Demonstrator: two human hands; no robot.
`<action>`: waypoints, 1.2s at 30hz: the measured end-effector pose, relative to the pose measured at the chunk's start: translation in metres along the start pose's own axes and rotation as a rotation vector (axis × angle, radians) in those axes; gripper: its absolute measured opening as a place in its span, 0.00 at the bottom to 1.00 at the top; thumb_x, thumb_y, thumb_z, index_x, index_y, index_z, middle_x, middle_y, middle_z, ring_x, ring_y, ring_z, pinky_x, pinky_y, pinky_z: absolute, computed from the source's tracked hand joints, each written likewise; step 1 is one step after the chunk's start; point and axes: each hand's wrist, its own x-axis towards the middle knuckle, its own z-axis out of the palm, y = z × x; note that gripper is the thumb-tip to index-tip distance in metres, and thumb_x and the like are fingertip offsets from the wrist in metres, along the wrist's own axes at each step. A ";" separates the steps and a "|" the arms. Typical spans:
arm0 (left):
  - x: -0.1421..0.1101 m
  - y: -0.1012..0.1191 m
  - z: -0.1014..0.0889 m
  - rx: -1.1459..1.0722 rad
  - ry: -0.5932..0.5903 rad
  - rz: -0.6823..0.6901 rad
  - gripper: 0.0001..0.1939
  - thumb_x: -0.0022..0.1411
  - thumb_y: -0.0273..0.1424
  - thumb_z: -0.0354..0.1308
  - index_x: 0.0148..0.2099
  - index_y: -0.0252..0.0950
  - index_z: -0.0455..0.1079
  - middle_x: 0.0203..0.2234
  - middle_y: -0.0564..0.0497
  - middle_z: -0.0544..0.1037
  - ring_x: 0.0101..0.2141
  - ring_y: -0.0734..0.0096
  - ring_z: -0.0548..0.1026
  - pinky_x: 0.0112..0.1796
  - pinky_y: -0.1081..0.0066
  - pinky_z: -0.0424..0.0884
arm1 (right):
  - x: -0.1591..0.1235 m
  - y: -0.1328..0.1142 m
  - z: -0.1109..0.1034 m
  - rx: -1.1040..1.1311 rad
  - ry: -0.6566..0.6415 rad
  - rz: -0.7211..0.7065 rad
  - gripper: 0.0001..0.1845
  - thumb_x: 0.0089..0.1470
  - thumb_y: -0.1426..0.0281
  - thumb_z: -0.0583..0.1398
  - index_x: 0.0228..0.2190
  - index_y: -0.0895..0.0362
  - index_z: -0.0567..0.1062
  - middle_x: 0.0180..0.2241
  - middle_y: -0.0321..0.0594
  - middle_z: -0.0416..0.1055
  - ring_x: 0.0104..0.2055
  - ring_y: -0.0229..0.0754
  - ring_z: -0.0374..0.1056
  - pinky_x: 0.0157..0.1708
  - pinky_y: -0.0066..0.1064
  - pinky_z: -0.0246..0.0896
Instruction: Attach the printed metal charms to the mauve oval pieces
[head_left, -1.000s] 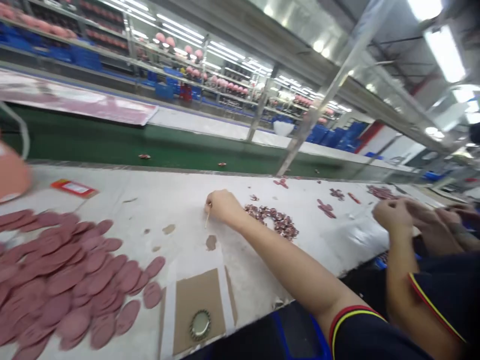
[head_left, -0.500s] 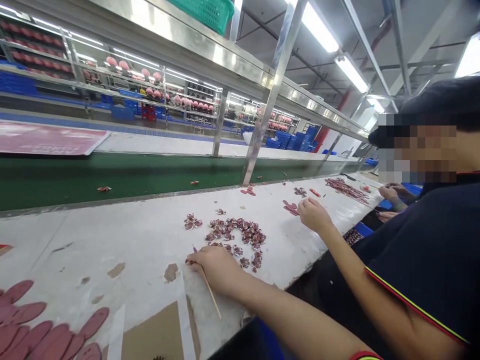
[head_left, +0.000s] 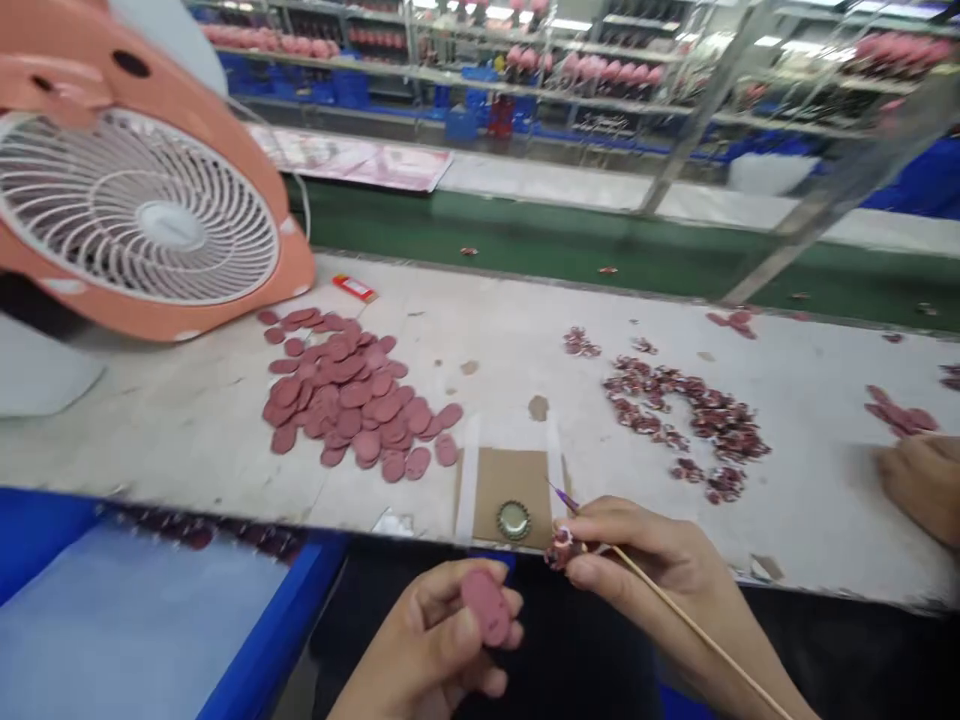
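My left hand [head_left: 442, 645] is closed round a flat dark pink oval piece [head_left: 486, 606], held below the table's front edge. My right hand [head_left: 645, 565] pinches a thin wooden stick [head_left: 690, 625] with a purple tip [head_left: 564, 496] and a small patterned piece [head_left: 559, 547] at its fingertips. Just ahead lies a bottle cap [head_left: 514, 520] on a brown cardboard patch [head_left: 511, 482] taped to the white table [head_left: 495, 350]. A heap of pink ovals [head_left: 349, 395] lies to the left. Small patterned pieces [head_left: 686, 415] are scattered to the right.
An orange desk fan [head_left: 142, 215] stands at the table's left. A blue bin [head_left: 150, 620] sits below the front edge at left. Another person's hand [head_left: 919, 485] rests at the right edge. A green conveyor belt [head_left: 570, 245] runs behind the table, with shelves beyond.
The view swung left and down from the neighbour to my own place. My right hand drew back from the table to the front edge with the stick, and my left hand came into view holding an oval.
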 end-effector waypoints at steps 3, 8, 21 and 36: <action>0.000 0.001 0.010 -0.035 -0.018 0.000 0.18 0.41 0.36 0.79 0.36 0.37 0.83 0.29 0.49 0.84 0.29 0.74 0.79 0.28 0.79 0.72 | -0.006 -0.005 0.004 -0.073 -0.091 0.022 0.13 0.60 0.72 0.66 0.43 0.43 0.82 0.37 0.33 0.79 0.37 0.34 0.76 0.37 0.16 0.71; 0.006 -0.004 0.005 -0.004 -0.088 0.041 0.14 0.44 0.36 0.78 0.34 0.36 0.83 0.24 0.51 0.82 0.27 0.76 0.78 0.27 0.81 0.71 | -0.013 -0.008 0.006 -0.255 -0.185 -0.031 0.15 0.63 0.73 0.63 0.48 0.44 0.77 0.39 0.30 0.78 0.38 0.34 0.76 0.40 0.17 0.71; 0.011 0.001 0.001 0.013 -0.131 -0.043 0.15 0.43 0.39 0.78 0.32 0.36 0.83 0.22 0.53 0.81 0.25 0.79 0.77 0.26 0.82 0.72 | 0.005 -0.010 0.014 -0.145 -0.284 -0.073 0.14 0.63 0.77 0.63 0.46 0.48 0.78 0.34 0.31 0.76 0.33 0.31 0.74 0.35 0.17 0.68; 0.013 -0.004 -0.004 -0.059 -0.115 -0.077 0.15 0.43 0.38 0.78 0.31 0.35 0.82 0.21 0.53 0.82 0.24 0.78 0.79 0.25 0.83 0.74 | 0.010 -0.014 0.018 -0.153 -0.304 -0.055 0.14 0.61 0.77 0.65 0.46 0.48 0.79 0.35 0.28 0.79 0.34 0.30 0.75 0.38 0.12 0.68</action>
